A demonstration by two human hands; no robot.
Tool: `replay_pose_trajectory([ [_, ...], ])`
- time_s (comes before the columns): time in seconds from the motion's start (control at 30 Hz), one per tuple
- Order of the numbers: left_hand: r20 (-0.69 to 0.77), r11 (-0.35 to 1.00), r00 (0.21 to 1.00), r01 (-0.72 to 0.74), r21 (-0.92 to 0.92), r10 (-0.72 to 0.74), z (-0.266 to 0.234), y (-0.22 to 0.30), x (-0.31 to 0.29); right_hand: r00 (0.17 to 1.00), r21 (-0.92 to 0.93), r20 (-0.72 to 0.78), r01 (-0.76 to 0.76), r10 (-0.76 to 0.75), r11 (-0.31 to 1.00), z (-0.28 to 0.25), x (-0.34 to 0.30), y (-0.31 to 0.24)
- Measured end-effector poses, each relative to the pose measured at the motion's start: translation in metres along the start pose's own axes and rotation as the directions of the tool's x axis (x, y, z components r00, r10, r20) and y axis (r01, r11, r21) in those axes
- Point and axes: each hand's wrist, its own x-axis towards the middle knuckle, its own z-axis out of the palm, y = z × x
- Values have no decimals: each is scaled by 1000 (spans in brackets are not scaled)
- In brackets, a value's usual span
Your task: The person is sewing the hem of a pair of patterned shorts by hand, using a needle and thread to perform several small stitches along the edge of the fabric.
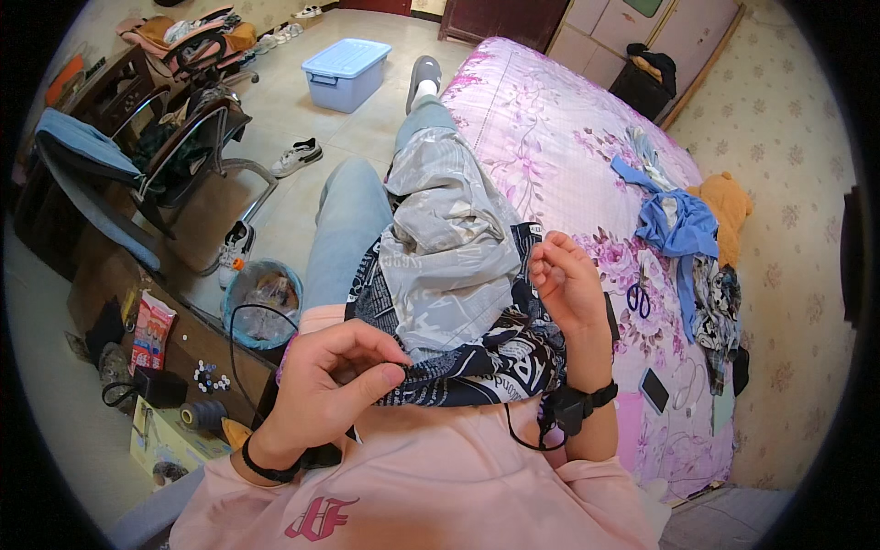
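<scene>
Across my lap lies a printed cloth (440, 266), dark with white lettering along its edges and pale grey where its reverse side shows. My left hand (339, 380) pinches the near left edge of this cloth between thumb and fingers. Raised just past the cloth's right edge is my right hand (570, 284), its fingers curled and the fingertips pressed together. Whatever that pinch may hold is too small to make out. Dark bands circle both wrists, and the right one carries a small black device (570, 412).
To my right, the flowered bed (522, 137) holds dark-handled scissors (639, 300), a phone (654, 391), blue clothing (678, 225) and a teddy bear (731, 206). At left are a thread spool (203, 415), several small bobbins (211, 376), a lined bin (266, 298) and a chair (197, 147). Ahead stands a lidded blue box (346, 78).
</scene>
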Motion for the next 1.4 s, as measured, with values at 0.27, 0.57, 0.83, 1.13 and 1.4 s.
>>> replay_pose_trajectory([
  [0.27, 25, 999, 1000, 1, 33, -2, -3, -1, 0, 981, -15, -151, 119, -120, 993, -53, 2, -2],
  [0.57, -4, 999, 1000, -13, 51, 13, -1, 1, -3, 942, -29, -267, 203, -203, 979, -82, -2, -1],
  [0.83, 10, 986, 998, -69, 150, 68, -2, 2, -5, 921, -37, -301, 249, -248, 968, -100, -3, -3],
  [1.13, 137, 923, 966, -251, 292, 220, -6, 6, 2, 903, -38, -326, 283, -279, 958, -101, -3, -6],
  [1.4, -51, 971, 997, -52, 235, 65, 2, 10, -3, 895, -68, -308, 317, -322, 946, -98, -6, -7],
])
